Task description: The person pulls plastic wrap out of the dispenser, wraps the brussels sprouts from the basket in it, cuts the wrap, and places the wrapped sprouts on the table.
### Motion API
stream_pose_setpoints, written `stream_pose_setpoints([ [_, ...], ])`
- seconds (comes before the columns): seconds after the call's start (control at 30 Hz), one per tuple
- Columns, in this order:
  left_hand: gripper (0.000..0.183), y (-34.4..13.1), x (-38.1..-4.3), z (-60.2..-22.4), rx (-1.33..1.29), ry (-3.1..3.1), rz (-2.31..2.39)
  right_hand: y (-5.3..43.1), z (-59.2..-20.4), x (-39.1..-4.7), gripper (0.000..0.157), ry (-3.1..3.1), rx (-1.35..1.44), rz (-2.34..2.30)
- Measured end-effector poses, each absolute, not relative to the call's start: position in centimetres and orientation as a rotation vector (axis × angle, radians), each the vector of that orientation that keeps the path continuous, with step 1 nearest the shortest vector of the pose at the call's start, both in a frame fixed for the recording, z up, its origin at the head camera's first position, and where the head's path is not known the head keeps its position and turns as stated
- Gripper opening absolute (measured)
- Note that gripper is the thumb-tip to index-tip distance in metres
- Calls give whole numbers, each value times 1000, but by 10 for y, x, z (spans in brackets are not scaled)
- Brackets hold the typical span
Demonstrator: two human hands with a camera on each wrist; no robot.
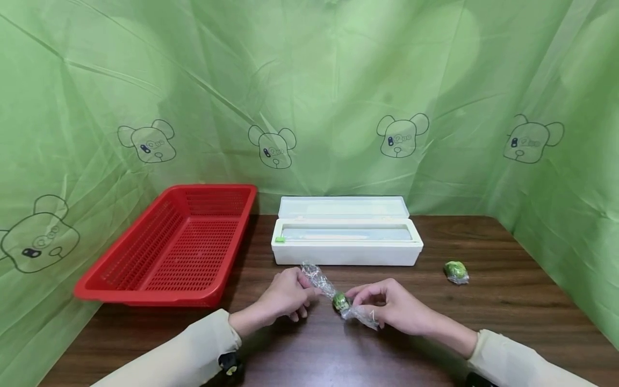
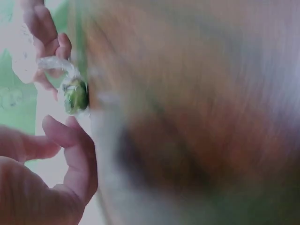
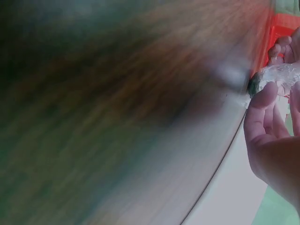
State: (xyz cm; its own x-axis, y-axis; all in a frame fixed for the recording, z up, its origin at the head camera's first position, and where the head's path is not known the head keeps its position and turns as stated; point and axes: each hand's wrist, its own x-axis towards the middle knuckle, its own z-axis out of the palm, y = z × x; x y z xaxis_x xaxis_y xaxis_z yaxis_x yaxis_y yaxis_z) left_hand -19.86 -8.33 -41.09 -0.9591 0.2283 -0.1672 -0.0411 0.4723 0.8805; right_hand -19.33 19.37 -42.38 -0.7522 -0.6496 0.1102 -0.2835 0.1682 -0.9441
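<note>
A small round green vegetable [image 1: 340, 302], wrapped in plastic wrap [image 1: 321, 280], lies between the hands in the head view. The wrap trails off on both sides like a candy wrapper. My right hand [image 1: 394, 307] pinches the right tail between bent thumb and fingers, right beside the vegetable. My left hand [image 1: 286, 294] has thumb and forefinger at the left tail, whose loose end sticks out past the fingertips. In the left wrist view the vegetable [image 2: 76, 96] shows just ahead of my left fingers [image 2: 77, 154]. The right wrist view shows crinkled wrap [image 3: 280, 74] above the right fingertips.
Behind the hands stands a white plastic-wrap box [image 1: 345, 252], its lid [image 1: 344, 207] raised and a green slider [image 1: 280, 239] at its left end. A red perforated basket [image 1: 213, 293] is at the left. Another wrapped green vegetable [image 1: 455, 270] sits on the wooden table [image 1: 512, 306] at right.
</note>
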Motion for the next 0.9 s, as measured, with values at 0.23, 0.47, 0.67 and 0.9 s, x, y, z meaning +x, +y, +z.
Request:
stream_pose_setpoints([
  [0.23,45,-81,-199,-419,-115,2093,1798,193,-426,-195,11,2106,-874,-1632],
  [0.47,49,-75,-196,-423,-65,2075,1857,192,-425,-197,10,2111,-849,-1619],
  [0.67,47,-64,-193,-418,40,2158,1886,192,-424,-198,10,2106,-854,-1623],
  [0.9,41,-53,-193,-421,-29,2182,1939,192,-424,-198,10,2091,-858,-1631],
])
